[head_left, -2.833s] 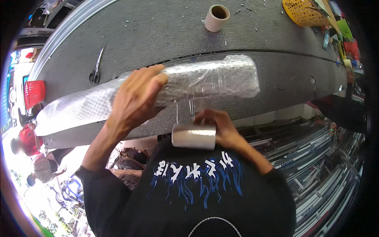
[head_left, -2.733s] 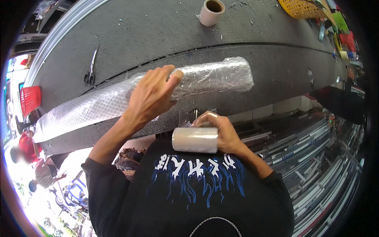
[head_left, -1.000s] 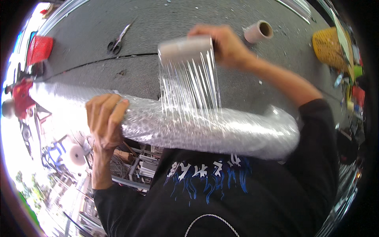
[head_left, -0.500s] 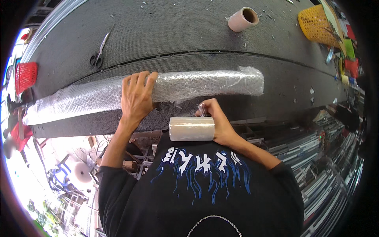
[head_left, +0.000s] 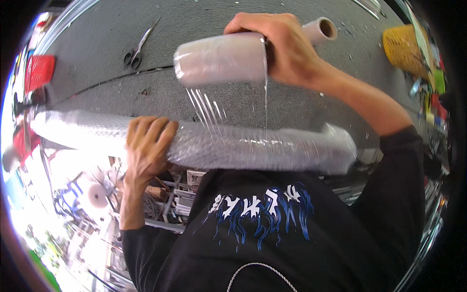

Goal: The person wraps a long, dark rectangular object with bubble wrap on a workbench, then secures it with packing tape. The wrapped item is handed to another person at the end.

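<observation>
head: film roll (head_left: 221, 57) now above bundle (head_left: 253, 146)

Right hand (head_left: 282, 46) is covering the film roll (head_left: 219, 58) end at 3 o'clock. Left hand (head_left: 146, 146) is hiding part of the bubble-wrapped bundle (head_left: 253, 148), whose 9 o'clock end is washing out in glare. Scissors (head_left: 136, 51) are blurring at 11 o'clock.

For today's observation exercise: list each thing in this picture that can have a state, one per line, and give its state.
Stretch film roll: gripped by the right hand, partly unwound, film running down to the bundle.
Bubble-wrapped bundle: long, lying crosswise, steadied by the left hand, partly wrapped in film.
Scissors: lying on the grey table, untouched.
Yellow basket: standing at the table's far right.
</observation>
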A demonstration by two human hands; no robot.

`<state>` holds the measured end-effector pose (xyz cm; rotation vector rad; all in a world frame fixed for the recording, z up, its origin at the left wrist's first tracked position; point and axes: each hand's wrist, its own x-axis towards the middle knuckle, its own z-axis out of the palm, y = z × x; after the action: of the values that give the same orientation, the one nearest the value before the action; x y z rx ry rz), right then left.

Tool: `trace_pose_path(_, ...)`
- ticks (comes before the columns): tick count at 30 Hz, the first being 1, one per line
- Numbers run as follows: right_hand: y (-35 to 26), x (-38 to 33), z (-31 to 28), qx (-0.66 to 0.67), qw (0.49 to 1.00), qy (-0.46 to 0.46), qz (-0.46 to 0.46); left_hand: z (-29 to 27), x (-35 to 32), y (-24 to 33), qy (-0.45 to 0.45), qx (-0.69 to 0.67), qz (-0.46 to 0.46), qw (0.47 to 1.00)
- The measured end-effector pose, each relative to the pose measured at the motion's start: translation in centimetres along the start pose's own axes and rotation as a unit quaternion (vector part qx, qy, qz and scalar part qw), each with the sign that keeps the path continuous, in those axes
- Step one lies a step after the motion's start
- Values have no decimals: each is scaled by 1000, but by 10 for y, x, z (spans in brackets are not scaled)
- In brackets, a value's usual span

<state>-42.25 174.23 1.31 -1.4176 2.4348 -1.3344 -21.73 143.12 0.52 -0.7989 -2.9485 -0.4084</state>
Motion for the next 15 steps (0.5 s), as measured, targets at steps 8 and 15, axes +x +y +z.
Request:
trace_pose_path(8, -52, -117, 120, 422, 863, -145, 237, -41, 20, -5, 133, 46, -45, 989)
trace_pose_path(15, -77, -156, 95, 521, 738, -107, 415, 56, 64, -4, -72, 11, -151, 986)
